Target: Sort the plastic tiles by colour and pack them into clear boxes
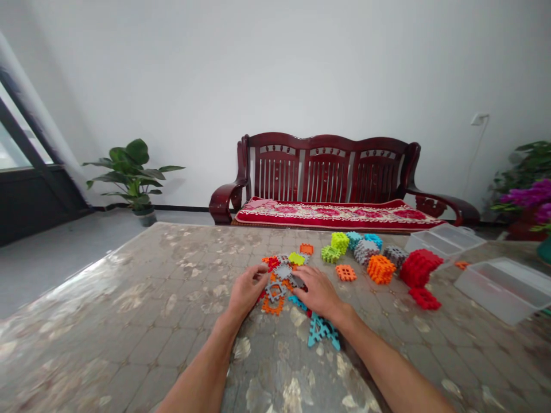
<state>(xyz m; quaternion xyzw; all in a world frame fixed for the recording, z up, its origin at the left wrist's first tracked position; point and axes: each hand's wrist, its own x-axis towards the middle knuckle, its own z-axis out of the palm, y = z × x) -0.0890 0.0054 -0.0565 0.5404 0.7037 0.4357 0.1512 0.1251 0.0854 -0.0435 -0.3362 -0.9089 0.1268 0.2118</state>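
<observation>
A loose pile of interlocking plastic tiles, with a light grey tile (283, 271) and an orange tile (272, 306) among them, lies between my two hands. At its left edge is my left hand (247, 291), fingers curved and thumb apart, touching the pile with nothing visible in its grasp. My right hand (317, 291) has its fingers and thumb on either side of a dark grey tile (298, 281) at the pile's right. A lime tile (297, 258) lies on the far side. Near my right wrist are teal triangular pieces (322, 331). Some tiles are hidden under my fingers.
Tiles stacked by colour stand to the right, including an orange stack (381, 269) and a red stack (420, 267). Beyond them are a clear plastic box (503, 287) and another clear container (445, 241). A patterned cloth (142, 338) covers the table; a wooden bench (327, 166) stands behind.
</observation>
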